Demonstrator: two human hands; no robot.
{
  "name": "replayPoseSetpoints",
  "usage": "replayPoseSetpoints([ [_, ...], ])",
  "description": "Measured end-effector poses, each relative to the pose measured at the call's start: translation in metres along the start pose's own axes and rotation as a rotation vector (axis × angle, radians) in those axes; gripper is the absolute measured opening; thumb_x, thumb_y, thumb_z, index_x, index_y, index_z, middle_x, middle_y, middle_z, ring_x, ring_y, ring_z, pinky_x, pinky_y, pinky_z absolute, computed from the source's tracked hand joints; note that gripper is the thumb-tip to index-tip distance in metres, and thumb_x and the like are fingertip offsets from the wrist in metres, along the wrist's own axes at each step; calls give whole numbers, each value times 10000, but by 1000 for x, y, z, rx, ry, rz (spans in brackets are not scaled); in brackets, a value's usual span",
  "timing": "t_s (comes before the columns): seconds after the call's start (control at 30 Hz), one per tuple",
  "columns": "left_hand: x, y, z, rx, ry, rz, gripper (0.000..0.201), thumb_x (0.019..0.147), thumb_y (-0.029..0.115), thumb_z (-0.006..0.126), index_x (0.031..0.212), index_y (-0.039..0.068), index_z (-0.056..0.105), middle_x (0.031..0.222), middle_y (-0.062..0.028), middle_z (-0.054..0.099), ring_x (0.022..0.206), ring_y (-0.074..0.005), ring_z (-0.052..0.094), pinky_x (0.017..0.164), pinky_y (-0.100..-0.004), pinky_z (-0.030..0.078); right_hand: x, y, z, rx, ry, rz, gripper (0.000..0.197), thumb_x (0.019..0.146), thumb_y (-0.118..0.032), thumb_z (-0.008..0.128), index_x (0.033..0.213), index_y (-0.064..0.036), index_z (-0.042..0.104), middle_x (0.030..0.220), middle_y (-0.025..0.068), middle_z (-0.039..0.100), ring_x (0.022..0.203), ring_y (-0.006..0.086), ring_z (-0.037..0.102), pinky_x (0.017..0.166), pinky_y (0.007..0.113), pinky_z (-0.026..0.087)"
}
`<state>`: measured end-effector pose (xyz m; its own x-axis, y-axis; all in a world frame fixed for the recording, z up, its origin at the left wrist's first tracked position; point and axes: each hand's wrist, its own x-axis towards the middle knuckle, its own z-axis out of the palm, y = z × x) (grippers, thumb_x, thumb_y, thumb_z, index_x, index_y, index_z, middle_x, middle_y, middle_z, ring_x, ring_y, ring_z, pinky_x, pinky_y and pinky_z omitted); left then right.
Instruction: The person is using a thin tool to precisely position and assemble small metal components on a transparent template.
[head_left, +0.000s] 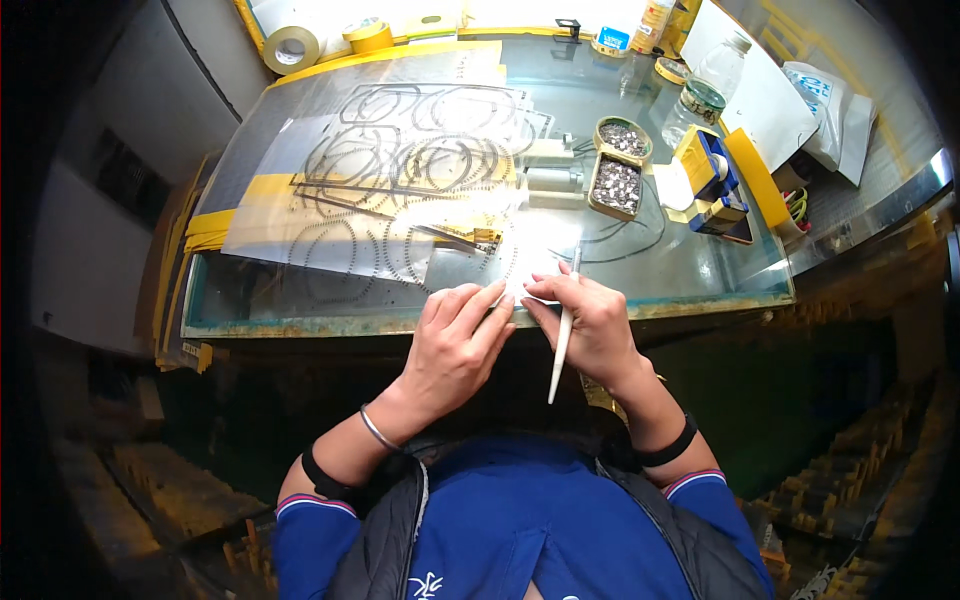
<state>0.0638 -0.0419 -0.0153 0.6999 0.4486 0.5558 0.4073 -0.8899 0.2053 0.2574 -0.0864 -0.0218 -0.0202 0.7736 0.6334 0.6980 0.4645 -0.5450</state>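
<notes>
A blue shirt (530, 500) spans lower centre. Mid-frame, at the glass table's (700, 280) near edge, the right hand (592, 318) grips 1 white pen-like tool (562, 345); the left hand's (460, 335) hold I cannot tell. Glass extends rightward.

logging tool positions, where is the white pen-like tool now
In the head view, the white pen-like tool is just right of centre, held in the right hand beside the left hand.

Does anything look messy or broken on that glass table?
A little. The glass table has brown, patchy marks along its front edge, near the left hand, so it looks dirty or worn there. I see nothing clearly spilled or broken.
</notes>
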Motion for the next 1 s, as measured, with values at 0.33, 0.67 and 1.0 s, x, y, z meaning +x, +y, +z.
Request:
replayPoseSetpoints([
  [0.33, -1, -2, 11, -111, 71, -37, 260, 846, 65, 678, 1076, -54, 654, 1192, -190, 647, 1163, -338, 604, 1049, -481, 442, 6, -12, 10, -80, 32, 57, 188, 720, -3, 781, 865, -41, 668, 831, 100, 685, 779, 327, 663, 729, 384, 536],
  [0.67, 2, -3, 17, -90, 128, -47, 240, 795, 58, 702, 1017, -29, 675, 1134, -174, 664, 1105, -328, 632, 1014, -480, 472, 3, -11, 15, -118, 15, 45, 151, 779, -9, 695, 875, -60, 590, 798, 124, 635, 777, 347, 624, 694, 426, 511],
  [1.0, 8, -5, 19, -96, 183, -52, 151, 753, 54, 710, 893, 4, 687, 1034, -130, 687, 999, -305, 664, 949, -471, 516, -6, -7, 25, -4, 169, 105, 237, 802, 48, 676, 859, -42, 465, 817, 132, 595, 786, 365, 593, 885, 471, 529],
])
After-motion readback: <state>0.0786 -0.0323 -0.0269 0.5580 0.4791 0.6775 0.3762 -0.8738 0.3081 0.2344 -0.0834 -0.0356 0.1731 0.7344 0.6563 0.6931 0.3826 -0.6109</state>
